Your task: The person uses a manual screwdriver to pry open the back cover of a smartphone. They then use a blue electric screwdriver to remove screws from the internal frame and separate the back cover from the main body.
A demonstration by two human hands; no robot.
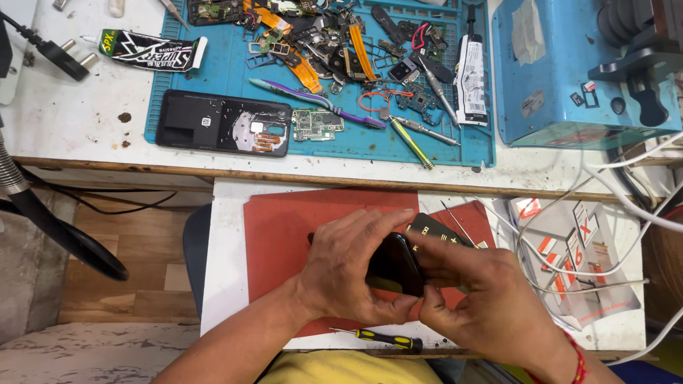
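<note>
Mostly hidden — black phone under left hand, right hand.

White bench w/ blue mat, red mat, screwdriver.

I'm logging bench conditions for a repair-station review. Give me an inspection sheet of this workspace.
Surface: red mat on a white table.
Job's things: black phone, held over the mat.
Clutter: opened phone, circuit board, toothbrush, glue tubes, loose parts on blue mat; yellow-handled screwdriver at table edge.
Hands: left hand and right hand both grip the black phone.
Cables: white wires at right.
Surroundings: blue machine, wooden floor.
</note>
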